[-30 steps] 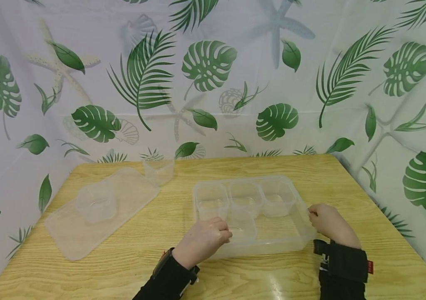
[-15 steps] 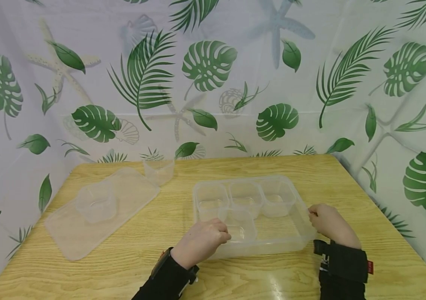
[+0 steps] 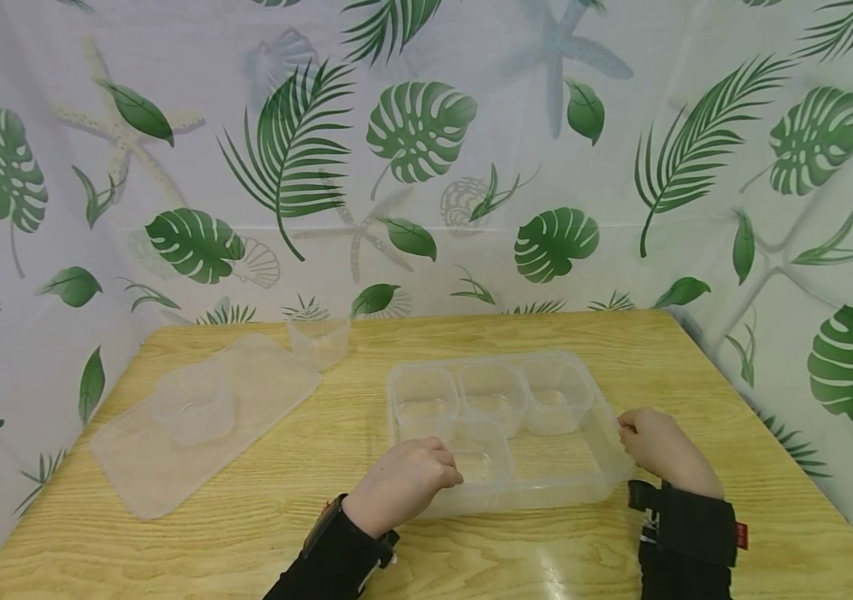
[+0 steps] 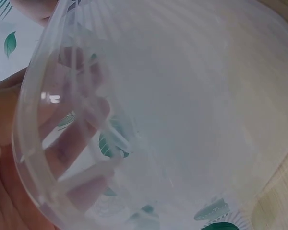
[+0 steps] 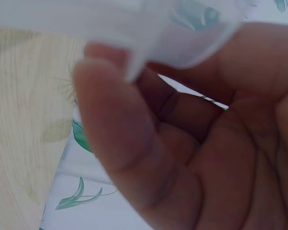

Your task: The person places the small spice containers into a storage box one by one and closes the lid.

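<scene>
A large clear plastic box (image 3: 531, 497) lies on the table in the head view. Three small clear containers (image 3: 494, 392) line its back side, and another small container (image 3: 492, 454) sits at its front left. My left hand (image 3: 404, 483) reaches over the front-left corner and grips that front container near its edge. Through clear plastic in the left wrist view, its bent fingers (image 4: 74, 143) show; the exact contact is blurred. At the box's right side, my right hand (image 3: 666, 450) pinches the rim (image 5: 139, 52) between thumb and fingers.
A flat clear lid (image 3: 261, 408) lies on the wooden table (image 3: 306, 500) at the left, with a small container (image 3: 194, 408) on it. One more small container (image 3: 319, 343) stands near the lid's far right corner. A leaf-patterned cloth (image 3: 411, 275) hangs behind.
My left hand has sunk very slightly at the front container. The right hand and the large box stay where they were.
</scene>
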The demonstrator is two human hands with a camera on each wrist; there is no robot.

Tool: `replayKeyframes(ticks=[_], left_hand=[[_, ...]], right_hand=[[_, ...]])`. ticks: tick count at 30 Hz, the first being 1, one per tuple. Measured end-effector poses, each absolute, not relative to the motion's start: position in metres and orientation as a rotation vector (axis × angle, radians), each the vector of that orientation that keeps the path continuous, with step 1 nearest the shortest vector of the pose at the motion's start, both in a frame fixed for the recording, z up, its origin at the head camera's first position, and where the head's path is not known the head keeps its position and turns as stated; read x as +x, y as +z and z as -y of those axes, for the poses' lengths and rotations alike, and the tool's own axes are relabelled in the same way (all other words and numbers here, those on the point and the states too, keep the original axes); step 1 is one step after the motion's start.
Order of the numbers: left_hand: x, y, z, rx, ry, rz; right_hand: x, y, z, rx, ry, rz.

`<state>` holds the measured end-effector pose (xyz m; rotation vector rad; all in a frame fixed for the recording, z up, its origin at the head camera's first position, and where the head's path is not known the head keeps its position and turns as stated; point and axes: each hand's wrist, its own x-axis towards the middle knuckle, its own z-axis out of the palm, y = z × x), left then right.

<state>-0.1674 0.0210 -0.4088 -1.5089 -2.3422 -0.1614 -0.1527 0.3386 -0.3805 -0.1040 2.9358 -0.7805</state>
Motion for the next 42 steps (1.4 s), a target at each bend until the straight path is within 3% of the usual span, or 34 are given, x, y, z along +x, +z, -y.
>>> replayKeyframes(ticks=[23,33,42], left_hand=[[-0.1676,-0.4043,-0.0189,-1.509,-0.173,2.399],[-0.1665,-0.4004,-0.0163,-1.127,-0.19,2.42],[-0.1636,-0.3993,-0.0194,-0.985,-0.276,2.594]], right_hand=[[-0.1542,-0.3799,-0.3389,-0.091,-0.779,-2.927],[-0.1526,-0.3799,-0.3382,-0.084,-0.771,-2.924],[-0.1528,-0.38,-0.3381,-0.095,-0.771,-2.932]])
